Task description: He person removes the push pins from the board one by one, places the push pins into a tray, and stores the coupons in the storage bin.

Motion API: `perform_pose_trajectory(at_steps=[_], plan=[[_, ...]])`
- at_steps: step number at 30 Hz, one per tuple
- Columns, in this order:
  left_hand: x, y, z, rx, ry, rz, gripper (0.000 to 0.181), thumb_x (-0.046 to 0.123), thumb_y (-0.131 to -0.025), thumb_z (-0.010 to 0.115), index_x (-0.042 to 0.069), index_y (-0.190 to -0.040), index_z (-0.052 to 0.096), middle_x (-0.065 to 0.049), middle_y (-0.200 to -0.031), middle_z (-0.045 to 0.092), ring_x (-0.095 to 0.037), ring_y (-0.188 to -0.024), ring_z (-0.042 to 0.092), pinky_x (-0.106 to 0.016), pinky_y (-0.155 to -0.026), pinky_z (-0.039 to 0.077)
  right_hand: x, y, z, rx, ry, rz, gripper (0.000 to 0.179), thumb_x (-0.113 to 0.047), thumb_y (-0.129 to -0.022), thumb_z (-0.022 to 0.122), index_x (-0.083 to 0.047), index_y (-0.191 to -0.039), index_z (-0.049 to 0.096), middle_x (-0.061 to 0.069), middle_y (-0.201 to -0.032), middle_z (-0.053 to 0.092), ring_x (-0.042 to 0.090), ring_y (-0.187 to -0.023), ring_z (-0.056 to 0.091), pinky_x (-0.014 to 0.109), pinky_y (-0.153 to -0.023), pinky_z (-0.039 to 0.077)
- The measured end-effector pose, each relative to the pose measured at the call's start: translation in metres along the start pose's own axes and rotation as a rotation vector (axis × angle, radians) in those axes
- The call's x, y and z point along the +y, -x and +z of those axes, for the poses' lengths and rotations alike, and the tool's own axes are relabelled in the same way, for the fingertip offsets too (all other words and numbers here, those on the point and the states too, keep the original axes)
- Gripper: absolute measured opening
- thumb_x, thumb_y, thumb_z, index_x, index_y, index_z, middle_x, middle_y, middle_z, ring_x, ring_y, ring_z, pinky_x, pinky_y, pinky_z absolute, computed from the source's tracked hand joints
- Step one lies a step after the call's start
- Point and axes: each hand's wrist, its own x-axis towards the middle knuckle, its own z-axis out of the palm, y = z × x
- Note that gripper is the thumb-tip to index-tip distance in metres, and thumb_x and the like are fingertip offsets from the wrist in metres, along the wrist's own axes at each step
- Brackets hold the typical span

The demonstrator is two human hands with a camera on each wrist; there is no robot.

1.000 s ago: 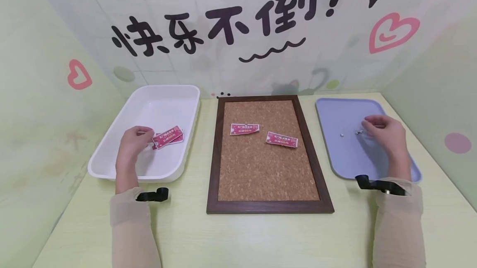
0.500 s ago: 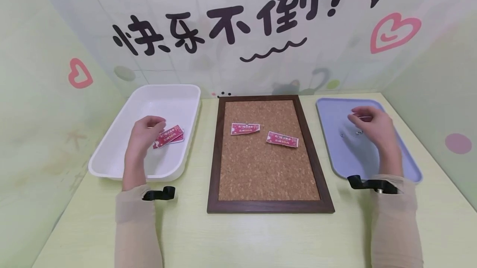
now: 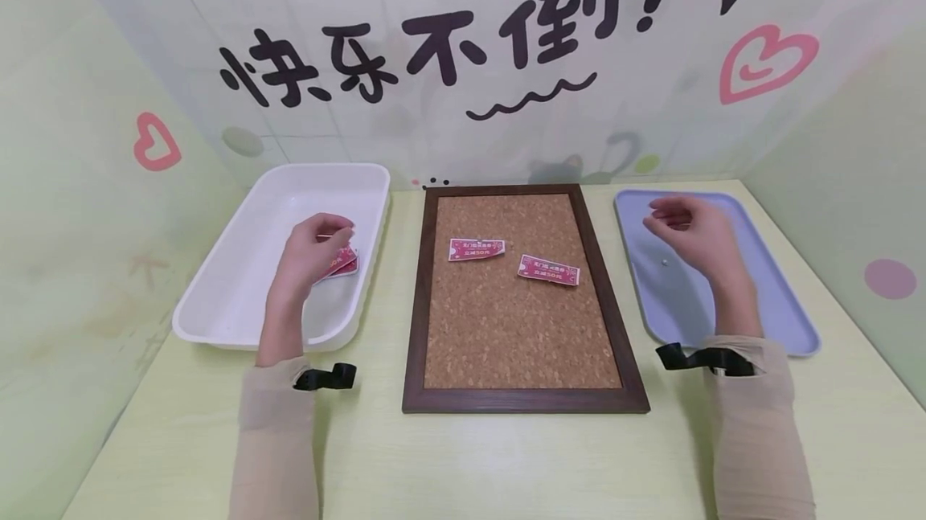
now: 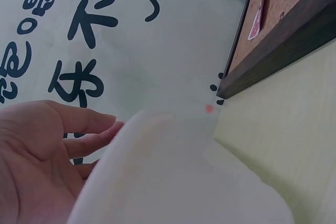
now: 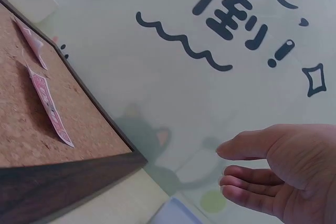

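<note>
— One pale surface (image 3: 463,464) carries the lot, and centre stage sits the cork board (image 3: 521,343), its lower half bare!

— Plenty of room to work. The white tub (image 3: 231,283) stands to its left, the shallow blue tray (image 3: 673,307) to its right.

— Now the hands! Left hand (image 3: 309,255) over the tub, thumb and forefinger tips close together. Paper between them? Can't tell.

— Right hand (image 3: 694,239) above the tray, thumb apart from the fingers, nothing showing in the gap.

— Looks like pinning work. Loose coupons (image 3: 350,263) overlap in the tub, partly covered by that left hand.

— Then I'd slide off only the top one by its edge; overlapped paper easily lifts in twos.

— Two on the cork: the left coupon (image 3: 477,250) nearly level, the right coupon (image 3: 548,270) dipping at its right end, edges lifted.

— So flatten the next one before pressing.

— And smallest, a silvery speck (image 3: 665,262) on the tray, probably a pin!

— Pinch it by the head, point away from the fingertips, and push straight in.
</note>
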Motion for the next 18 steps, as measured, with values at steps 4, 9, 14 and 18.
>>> perform_pose_trajectory(at_steps=[4,9,14,18], plan=[[0.006,0.000,0.009,-0.040,0.058,0.003,0.032,0.015,-0.102,0.058,-0.007,-0.125,0.059,-0.023,-0.115,0.060,-0.014,-0.087,0.059,-0.017,-0.070,0.051,-0.009,-0.002,0.009,-0.024,-0.028,-0.037,0.032,-0.015,-0.095,0.070,0.007,-0.117,0.066,0.026,-0.106,0.068,-0.013,-0.080,0.056,0.007,-0.074,0.044],[0.013,0.001,0.018,-0.068,0.051,0.022,0.031,0.016,-0.102,0.058,-0.004,-0.125,0.060,-0.021,-0.115,0.061,-0.019,-0.088,0.058,-0.019,-0.065,0.049,-0.020,-0.004,0.019,-0.063,-0.048,-0.069,0.031,-0.013,-0.095,0.070,0.008,-0.116,0.065,0.025,-0.104,0.068,-0.011,-0.080,0.056,0.007,-0.074,0.045],[0.020,0.001,0.031,-0.087,-0.009,0.079,0.028,0.014,-0.102,0.057,-0.003,-0.123,0.062,-0.019,-0.117,0.063,-0.029,-0.102,0.060,-0.029,-0.078,0.047,-0.031,-0.005,0.031,-0.127,-0.047,-0.101,0.026,-0.009,-0.094,0.069,0.009,-0.113,0.065,0.025,-0.103,0.069,0.004,-0.084,0.062,0.008,-0.073,0.045],[0.026,0.002,0.044,-0.127,-0.030,0.112,0.026,0.014,-0.102,0.058,-0.003,-0.121,0.062,-0.019,-0.117,0.064,-0.032,-0.107,0.061,-0.037,-0.086,0.048,-0.038,-0.005,0.042,-0.187,-0.019,-0.106,0.022,-0.005,-0.095,0.067,0.009,-0.112,0.066,0.023,-0.102,0.069,0.026,-0.091,0.066,0.010,-0.074,0.046]])
